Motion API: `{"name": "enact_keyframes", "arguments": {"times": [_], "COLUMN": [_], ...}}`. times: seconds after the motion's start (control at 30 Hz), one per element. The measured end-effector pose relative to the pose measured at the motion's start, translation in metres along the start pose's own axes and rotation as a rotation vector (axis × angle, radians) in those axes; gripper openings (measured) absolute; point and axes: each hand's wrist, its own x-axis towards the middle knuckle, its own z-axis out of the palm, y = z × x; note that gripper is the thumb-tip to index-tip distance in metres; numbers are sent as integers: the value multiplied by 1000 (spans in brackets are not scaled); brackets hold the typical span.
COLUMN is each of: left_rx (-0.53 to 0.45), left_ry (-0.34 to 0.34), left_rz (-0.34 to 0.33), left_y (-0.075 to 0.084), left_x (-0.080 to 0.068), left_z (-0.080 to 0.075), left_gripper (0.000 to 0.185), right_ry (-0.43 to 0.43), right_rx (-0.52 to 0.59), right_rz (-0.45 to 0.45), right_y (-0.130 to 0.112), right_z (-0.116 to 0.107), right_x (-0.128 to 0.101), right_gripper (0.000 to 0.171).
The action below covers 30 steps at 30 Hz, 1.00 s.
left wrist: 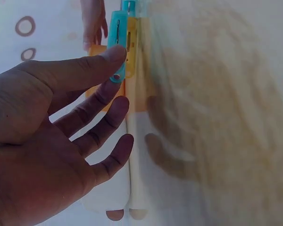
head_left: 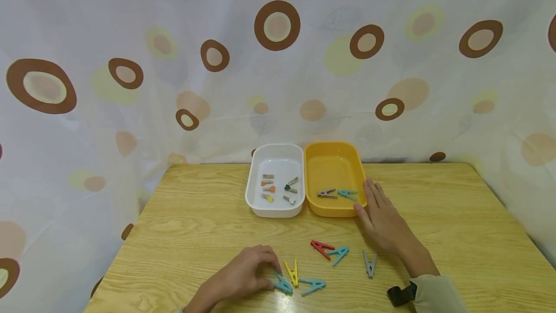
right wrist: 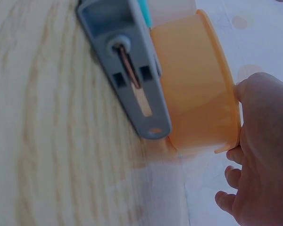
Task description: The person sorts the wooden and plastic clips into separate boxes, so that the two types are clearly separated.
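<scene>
My left hand [head_left: 245, 272] pinches a light blue clothespin [head_left: 283, 285] between thumb and index finger, low over the table at the front. In the left wrist view that blue clothespin [left wrist: 116, 40] points away from the thumb, and the other fingers hang loosely bent. Beside it lie a yellow clothespin [head_left: 293, 273] and another blue clothespin [head_left: 312, 285]. My right hand [head_left: 386, 223] rests against the near right corner of the yellow tray [head_left: 334, 210], thumb at the rim and fingers stretched along the outer side. A grey clothespin [head_left: 370, 263] lies close to the right wrist.
A red clothespin [head_left: 321, 248] and a blue clothespin [head_left: 339, 253] touch in front of the trays. Inside the yellow tray are a grey clothespin [head_left: 326, 193] and a blue clothespin [head_left: 348, 194]. The white tray [head_left: 278, 212] alongside holds several small wooden clips [head_left: 269, 189].
</scene>
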Motion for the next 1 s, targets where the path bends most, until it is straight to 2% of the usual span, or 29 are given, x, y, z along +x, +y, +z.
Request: {"name": "enact_keyframes", "arguments": {"times": [0.13,0.33,0.7,1.0], "left_rx": [-39,-126,-68,-66], "left_ry": [37,111,275,366], "left_rz": [26,15,60,14], "left_y": [-1,0,3,11], "left_x": [-1,3,20,38], "left_z": [-5,-11,-12,-14], "left_gripper": [25,23,23,24], "right_ry": [-1,-3,5,5], "right_rx": [3,8,7,-8], "right_rz": [2,7,3,6], "right_y": [1,1,-1,0], "right_z": [1,1,1,0], "right_x": [0,-1,0,0], "right_gripper": [74,74,74,74]}}
